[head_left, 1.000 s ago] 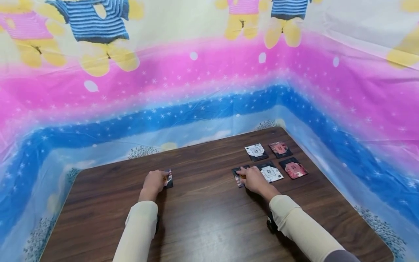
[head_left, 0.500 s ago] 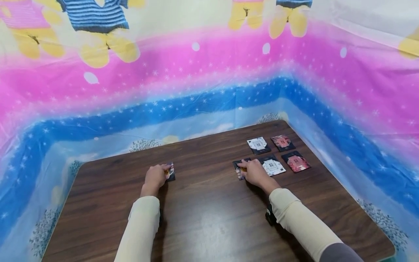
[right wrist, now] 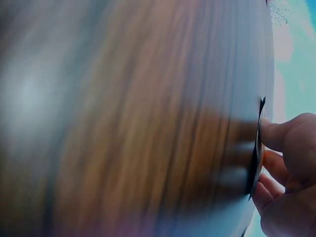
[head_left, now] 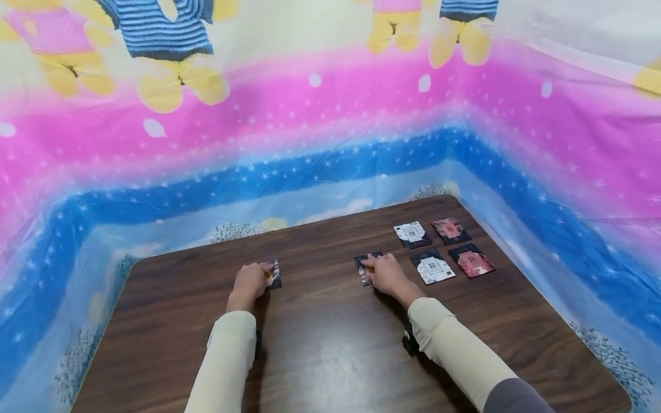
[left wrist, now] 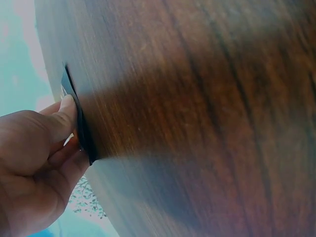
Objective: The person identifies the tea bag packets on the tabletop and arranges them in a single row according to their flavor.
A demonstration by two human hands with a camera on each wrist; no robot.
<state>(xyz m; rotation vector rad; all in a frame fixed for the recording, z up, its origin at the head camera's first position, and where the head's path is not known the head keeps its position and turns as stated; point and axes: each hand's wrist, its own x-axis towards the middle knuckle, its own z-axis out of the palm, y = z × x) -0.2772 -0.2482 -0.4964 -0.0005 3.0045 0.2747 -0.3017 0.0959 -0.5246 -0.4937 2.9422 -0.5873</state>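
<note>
- Head view first: high over the near side of the table (head_left: 320,327), facing forward and down, well back and wide enough for both hands and the printed cloth (head_left: 289,120) beyond.
- Over to the left wrist: low, close behind the left hand (head_left: 251,280), skimming the tabletop toward the far edge, everything tipped sideways.
- Now the right wrist: just as low and near, behind the right hand (head_left: 388,275), tipped the opposite way, far edge and cloth beyond.
- Head and each wrist share that side's hand and packet; both wrists share wood and cloth.
</note>
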